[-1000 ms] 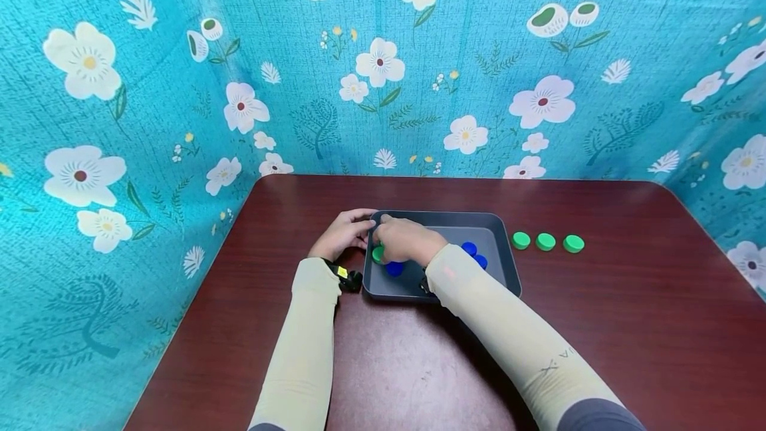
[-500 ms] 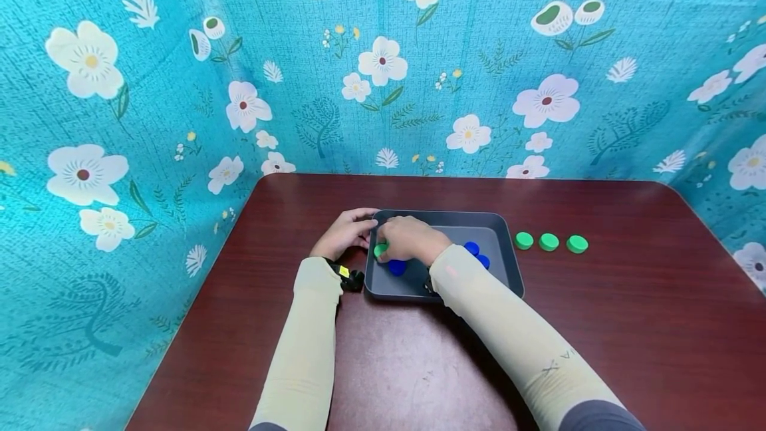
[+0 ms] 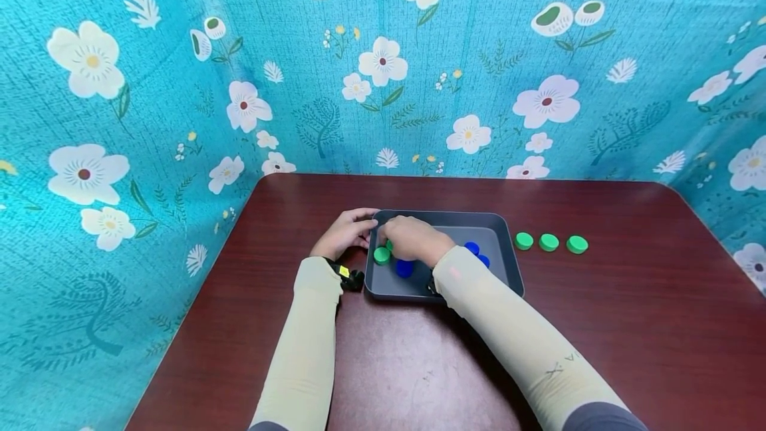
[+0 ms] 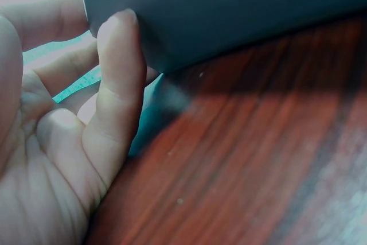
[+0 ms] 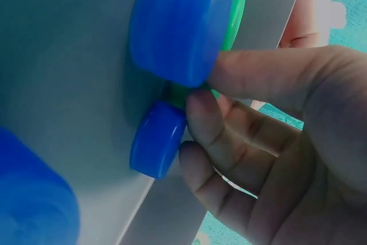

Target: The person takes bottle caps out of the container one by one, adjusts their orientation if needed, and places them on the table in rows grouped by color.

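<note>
My left hand (image 3: 345, 234) holds the left end of the dark grey tray (image 3: 443, 219); in the left wrist view its thumb lies against the outer wall, other fingers behind the corner. Inside the tray, my right hand (image 3: 415, 238) pinches a green bottle cap (image 3: 389, 245) between thumb and forefinger, mostly hidden by the fingers. Just nearer sits another green cap (image 3: 382, 256). A blue cap (image 3: 404, 269) stands below the right hand. In the right wrist view a large blue cap (image 5: 180, 27) and a smaller-looking blue cap (image 5: 157, 140) flank the fingertips.
Two more blue caps, one behind (image 3: 471, 247) and one in front (image 3: 483, 261), lie in the tray's right half, partly covered by the right sleeve. Three green caps (image 3: 548, 242) stand in a row on the brown table (image 3: 628, 298) right of the tray. A floral curtain hangs behind.
My right hand has shifted slightly right, off the nearer green cap, now showing fully. A second green cap shows at its fingers. The blue cap below has slid right. My left hand stays put.
</note>
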### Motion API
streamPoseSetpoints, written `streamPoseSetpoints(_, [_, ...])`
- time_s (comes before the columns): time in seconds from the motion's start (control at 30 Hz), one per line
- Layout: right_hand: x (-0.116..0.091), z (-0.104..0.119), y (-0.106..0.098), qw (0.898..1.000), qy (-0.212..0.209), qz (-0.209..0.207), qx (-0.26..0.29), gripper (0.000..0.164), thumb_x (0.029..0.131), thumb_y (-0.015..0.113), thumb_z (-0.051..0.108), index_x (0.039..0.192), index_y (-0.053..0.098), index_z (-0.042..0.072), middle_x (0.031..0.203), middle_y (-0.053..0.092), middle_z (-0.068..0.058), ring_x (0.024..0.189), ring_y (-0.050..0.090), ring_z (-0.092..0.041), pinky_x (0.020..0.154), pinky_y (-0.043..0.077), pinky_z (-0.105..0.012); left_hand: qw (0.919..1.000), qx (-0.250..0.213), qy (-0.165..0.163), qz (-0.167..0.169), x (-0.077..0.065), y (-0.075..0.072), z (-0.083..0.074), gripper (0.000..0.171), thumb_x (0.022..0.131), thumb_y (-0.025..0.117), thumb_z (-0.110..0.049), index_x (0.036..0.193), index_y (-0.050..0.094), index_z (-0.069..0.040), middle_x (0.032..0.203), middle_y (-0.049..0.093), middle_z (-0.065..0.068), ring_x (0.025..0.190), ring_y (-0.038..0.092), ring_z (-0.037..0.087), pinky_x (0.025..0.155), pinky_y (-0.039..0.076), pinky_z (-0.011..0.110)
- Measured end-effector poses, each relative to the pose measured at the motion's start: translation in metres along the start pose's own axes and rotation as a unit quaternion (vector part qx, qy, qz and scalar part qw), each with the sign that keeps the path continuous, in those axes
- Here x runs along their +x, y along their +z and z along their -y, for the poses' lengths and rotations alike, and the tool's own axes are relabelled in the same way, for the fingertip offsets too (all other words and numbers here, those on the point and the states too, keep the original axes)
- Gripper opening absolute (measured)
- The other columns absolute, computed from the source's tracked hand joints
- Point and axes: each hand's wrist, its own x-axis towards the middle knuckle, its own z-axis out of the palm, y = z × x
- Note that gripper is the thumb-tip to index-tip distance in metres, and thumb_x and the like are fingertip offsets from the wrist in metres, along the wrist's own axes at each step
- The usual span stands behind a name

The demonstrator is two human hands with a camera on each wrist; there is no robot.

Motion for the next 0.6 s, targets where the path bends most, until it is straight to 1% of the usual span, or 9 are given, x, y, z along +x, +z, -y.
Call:
streamPoseSetpoints(0.17, [-0.0002,0.0002,-0.0017,1.000,-0.009,-0.004,-0.012,0.033,0.089,0.061,0.003,0.115,0.072,0.020,0.112,0.066,-0.001,0.095,0.060,-0.015,0.088,0.050,-0.036,1.0000,-0.002,0.004,0.003,-0.0005,-0.0003,0.0000,0.034,0.097,0.062,-0.018,0.130,0.062,-0.010,0.080,0.059,0.013,0.062,0.056,0.019,0.060,0.056,0.032])
streamPoseSetpoints(0.37, [-0.0021,0.0010,-0.0041,0.999,-0.010,-0.009,-0.032,0.032,0.091,0.066,0.012,0.121,0.069,0.019,0.118,0.064,-0.004,0.108,0.060,-0.021,0.093,0.048,-0.039,1.0000,0.003,0.004,-0.001,-0.0022,0.0007,-0.0017,0.034,0.097,0.062,-0.018,0.130,0.062,-0.009,0.078,0.058,0.012,0.061,0.056,0.019,0.059,0.056,0.031])
streamPoseSetpoints(0.47, [-0.0038,0.0016,-0.0044,0.999,-0.007,-0.012,-0.035,0.031,0.091,0.066,0.014,0.122,0.069,0.019,0.119,0.063,-0.005,0.107,0.060,-0.021,0.094,0.048,-0.039,1.0000,0.003,0.000,-0.002,-0.0027,0.0012,-0.0022,0.034,0.097,0.062,-0.018,0.130,0.062,-0.010,0.079,0.059,0.012,0.062,0.056,0.019,0.059,0.056,0.031])
streamPoseSetpoints(0.6, [-0.0081,0.0014,-0.0047,0.999,-0.009,-0.020,-0.034,0.031,0.093,0.065,0.015,0.123,0.069,0.019,0.118,0.062,-0.006,0.101,0.061,-0.021,0.091,0.049,-0.039,1.0000,0.003,-0.003,-0.002,-0.0033,0.0019,-0.0026,0.034,0.097,0.062,-0.018,0.130,0.062,-0.010,0.079,0.059,0.012,0.062,0.056,0.019,0.060,0.056,0.031])
